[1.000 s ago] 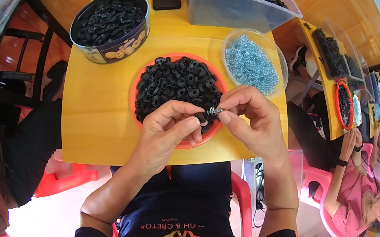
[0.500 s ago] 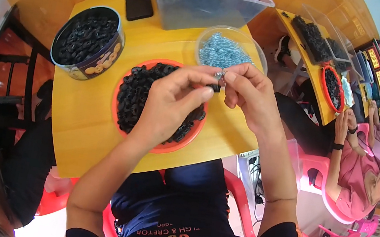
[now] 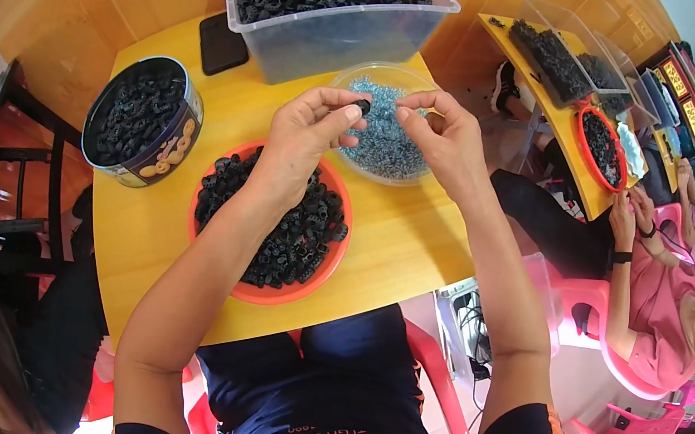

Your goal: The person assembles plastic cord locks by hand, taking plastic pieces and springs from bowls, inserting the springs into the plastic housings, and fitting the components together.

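1. Yellow surface (image 3: 403,240): we see red bowl (image 3: 298,294), clear dish (image 3: 390,179) on it.
2. Right hand (image 3: 448,139): grip pressed together over the dish (holding anything? we cannot tell).
3. Left hand (image 3: 308,125): grip pinching small black piece (image 3: 364,107) over dish's left part.

The left forearm (image 3: 206,262) and right forearm (image 3: 506,285) reach forward, elbows bent and set wide. The left hand (image 3: 302,131) pinches between thumb and curled fingers (image 3: 331,97); the right hand (image 3: 449,149), near but apart, brings thumb and forefinger together at the tips.
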The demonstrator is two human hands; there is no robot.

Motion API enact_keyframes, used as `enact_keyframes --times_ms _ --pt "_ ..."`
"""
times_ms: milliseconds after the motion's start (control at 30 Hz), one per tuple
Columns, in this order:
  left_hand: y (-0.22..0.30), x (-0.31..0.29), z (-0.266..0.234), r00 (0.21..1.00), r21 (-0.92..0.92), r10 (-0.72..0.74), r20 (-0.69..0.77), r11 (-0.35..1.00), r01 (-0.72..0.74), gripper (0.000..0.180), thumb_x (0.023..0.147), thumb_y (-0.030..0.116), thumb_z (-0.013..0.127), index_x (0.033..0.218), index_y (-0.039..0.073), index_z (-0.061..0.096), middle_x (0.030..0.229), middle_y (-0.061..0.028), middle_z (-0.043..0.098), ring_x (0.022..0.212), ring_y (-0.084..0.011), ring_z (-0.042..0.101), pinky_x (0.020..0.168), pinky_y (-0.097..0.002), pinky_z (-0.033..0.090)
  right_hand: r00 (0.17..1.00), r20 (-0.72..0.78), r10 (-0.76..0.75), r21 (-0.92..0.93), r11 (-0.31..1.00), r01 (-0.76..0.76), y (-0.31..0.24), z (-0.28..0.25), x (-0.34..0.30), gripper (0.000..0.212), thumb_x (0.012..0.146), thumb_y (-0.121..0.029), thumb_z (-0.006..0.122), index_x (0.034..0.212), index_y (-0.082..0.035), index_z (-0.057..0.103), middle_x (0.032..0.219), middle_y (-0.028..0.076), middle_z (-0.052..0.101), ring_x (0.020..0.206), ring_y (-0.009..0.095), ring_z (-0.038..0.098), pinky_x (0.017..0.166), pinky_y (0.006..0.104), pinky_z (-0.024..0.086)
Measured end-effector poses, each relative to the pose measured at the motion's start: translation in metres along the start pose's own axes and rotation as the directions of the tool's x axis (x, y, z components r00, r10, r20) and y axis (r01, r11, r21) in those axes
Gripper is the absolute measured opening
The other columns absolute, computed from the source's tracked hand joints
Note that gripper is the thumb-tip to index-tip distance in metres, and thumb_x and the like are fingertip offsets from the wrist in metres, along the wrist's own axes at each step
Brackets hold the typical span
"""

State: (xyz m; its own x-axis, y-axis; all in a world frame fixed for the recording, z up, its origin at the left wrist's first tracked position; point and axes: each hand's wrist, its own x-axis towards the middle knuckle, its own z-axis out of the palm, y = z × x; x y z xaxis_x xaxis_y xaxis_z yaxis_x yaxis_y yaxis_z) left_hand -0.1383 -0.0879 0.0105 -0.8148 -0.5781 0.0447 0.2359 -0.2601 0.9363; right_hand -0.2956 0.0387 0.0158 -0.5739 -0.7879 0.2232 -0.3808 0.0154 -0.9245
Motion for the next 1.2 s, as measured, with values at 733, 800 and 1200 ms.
enact_keyframes --times_ms 733,800,1200 --pt "0.01 -0.056 0.006 0.996 -0.219 -0.044 0.083 0.974 0.062 0.017 0.093 0.01 0.063 0.109 0.003 0.061 0.094 -0.003 0.064 0.083 -0.0112 0.059 0.075 -0.0262 0.048 0.982 0.176 -0.063 -0.009 0.998 0.065 -0.058 0.005 -0.044 0.011 0.089 -0.004 0.065 0.097 -0.001 0.059 0.089 -0.002 0.059 0.078 0.002 0.054 0.067 0.0179 0.044" --pt "0.014 -0.067 0.005 0.992 -0.279 -0.057 0.114 0.956 0.087 0.018 0.093 0.009 0.062 0.11 0.003 0.061 0.094 -0.0036 0.064 0.084 -0.0117 0.059 0.075 -0.0268 0.048 0.975 0.208 -0.082 -0.061 0.993 0.097 -0.063 0.009 -0.051 0.01 0.088 -0.002 0.064 0.096 0.0 0.058 0.088 -0.002 0.059 0.077 0.003 0.054 0.067 0.0183 0.044" --pt "0.022 -0.144 -0.015 0.983 -0.043 -0.006 0.184 0.999 0.014 0.014 0.089 0.001 0.065 0.103 -0.001 0.066 0.094 -0.0012 0.06 0.079 -0.0062 0.058 0.069 -0.0212 0.047 0.696 0.692 0.193 0.214 0.866 -0.452 -0.086 0.02 -0.073 0.014 0.082 -0.006 0.075 0.087 -0.004 0.062 0.076 -0.003 0.062 0.063 0.003 0.055 0.055 0.0189 0.042"
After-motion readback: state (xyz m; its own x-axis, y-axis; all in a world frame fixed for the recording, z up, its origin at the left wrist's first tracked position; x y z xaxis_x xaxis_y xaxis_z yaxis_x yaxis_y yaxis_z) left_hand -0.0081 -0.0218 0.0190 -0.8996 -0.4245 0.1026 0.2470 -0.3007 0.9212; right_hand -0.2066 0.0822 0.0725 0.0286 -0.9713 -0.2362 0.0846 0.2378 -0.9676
